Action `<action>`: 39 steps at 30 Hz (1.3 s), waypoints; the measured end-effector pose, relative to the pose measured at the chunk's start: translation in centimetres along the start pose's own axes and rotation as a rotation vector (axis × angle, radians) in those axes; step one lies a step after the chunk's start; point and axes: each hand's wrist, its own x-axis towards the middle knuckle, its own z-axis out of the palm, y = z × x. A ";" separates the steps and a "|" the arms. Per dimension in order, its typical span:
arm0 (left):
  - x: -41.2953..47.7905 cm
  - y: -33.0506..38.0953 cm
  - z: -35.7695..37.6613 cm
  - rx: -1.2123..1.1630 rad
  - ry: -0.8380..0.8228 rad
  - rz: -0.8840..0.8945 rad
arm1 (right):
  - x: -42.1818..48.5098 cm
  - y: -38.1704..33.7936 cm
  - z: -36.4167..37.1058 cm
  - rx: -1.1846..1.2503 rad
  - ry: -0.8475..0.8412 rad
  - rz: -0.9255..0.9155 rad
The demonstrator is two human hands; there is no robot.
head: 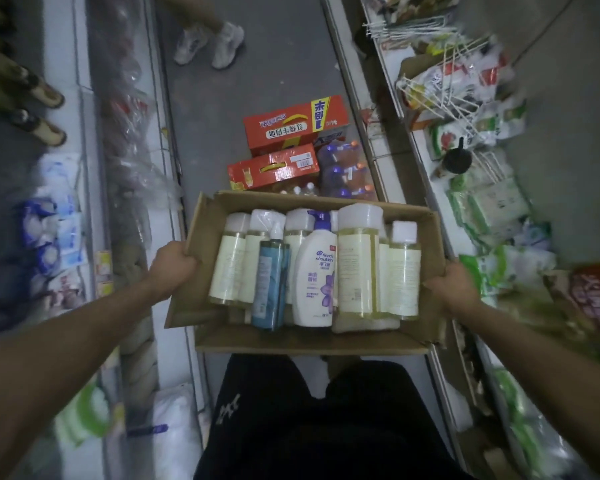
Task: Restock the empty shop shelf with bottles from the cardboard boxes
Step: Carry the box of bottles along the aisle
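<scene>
The cardboard box [291,341] is held up in the aisle above the person's black shorts [309,427]. Inside it lie pale yellow bottles [357,268] with white caps, a white shampoo bottle [315,271] and a blue bottle [269,282], packed side by side. The left hand [174,263] grips the box's left flap and the right hand [451,289] grips its right wall, fingers curled over the cardboard. Beyond the box, two red cartons [291,123] sit on the floor next to a pack of purple bottles [343,168]. Farther off is a pair of white shoes [208,43]. Green and white packets [482,202] fill the shelf to the box's right.
</scene>
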 end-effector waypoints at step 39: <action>-38.5 18.5 38.2 0.836 -0.655 1.165 | -59.4 49.3 19.7 0.932 0.635 1.082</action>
